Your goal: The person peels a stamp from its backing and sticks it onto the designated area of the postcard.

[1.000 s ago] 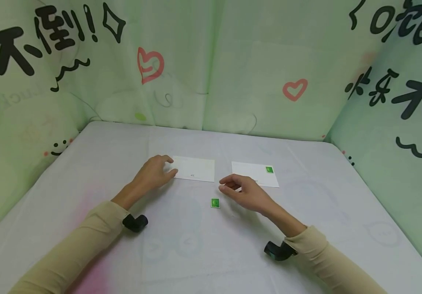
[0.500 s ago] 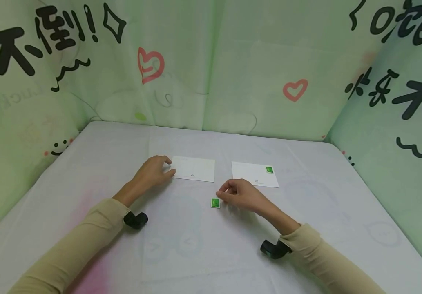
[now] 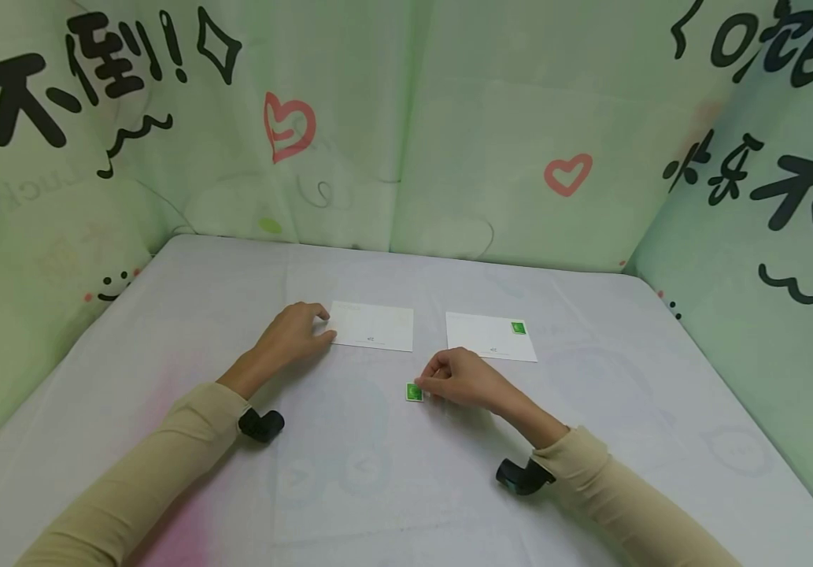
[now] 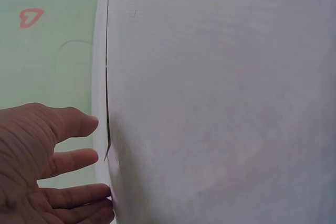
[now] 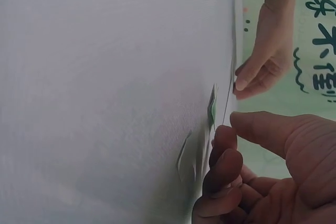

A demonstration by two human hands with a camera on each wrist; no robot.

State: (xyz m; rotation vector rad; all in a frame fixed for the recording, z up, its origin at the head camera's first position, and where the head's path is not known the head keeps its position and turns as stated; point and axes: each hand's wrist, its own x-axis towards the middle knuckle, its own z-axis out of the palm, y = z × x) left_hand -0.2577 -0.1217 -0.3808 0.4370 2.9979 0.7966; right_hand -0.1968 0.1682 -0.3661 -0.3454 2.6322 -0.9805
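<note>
A green stamp point(image 3: 413, 392) lies on the white table in the head view. The thumb and index fingertips of my right hand point(image 3: 464, 381) are at its upper right corner and overlap it slightly. The right wrist view shows that same stamp point(image 5: 212, 109) beside the bent fingers, with a small gap between thumb and index finger; no grip on it is visible. At the left edge of a blank white card point(image 3: 372, 326) is my left hand point(image 3: 293, 334), thumb and fingers spread apart. In the left wrist view its fingers point(image 4: 73, 158) hold nothing.
A second white card point(image 3: 482, 335) lies to the right, with another green stamp point(image 3: 518, 327) in its upper right corner. Green printed curtains point(image 3: 406, 142) enclose the table point(image 3: 349, 488) at the back and sides. A black camera sits at each wrist.
My right hand has moved down and slightly left from above the right card's near edge to the loose stamp's corner. The loose stamp, both cards and my left hand have hardly moved.
</note>
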